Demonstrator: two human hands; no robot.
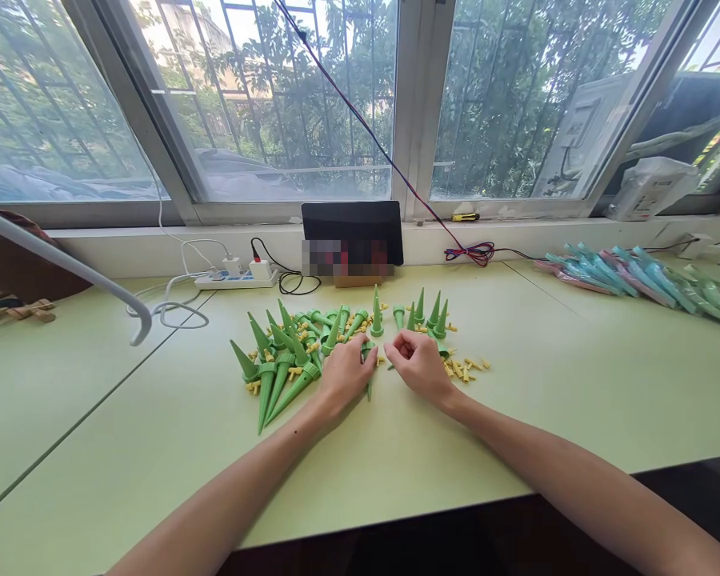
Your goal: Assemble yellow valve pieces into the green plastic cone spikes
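Observation:
My left hand [346, 374] is closed around a green plastic watering spike [370, 390], whose pointed end sticks out below the fingers. Just to its right, my right hand [421, 366] has its fingers curled in a pinch; what they hold, if anything, is hidden. A small green tip shows beneath that hand. Many green spikes [283, 376] lie and stand in a heap left of my left hand, with small yellow valve pieces among them. More upright spikes [437, 312] stand behind my right hand. Loose yellow valves [465, 369] lie to its right.
A tablet [352, 228] leans at the back by the window. A power strip [238, 278] with white cables lies at the back left, near a white curved bar [66, 260]. Bagged blue, pink and green pieces [630, 272] lie far right. A bundled cable [477, 254] rests behind.

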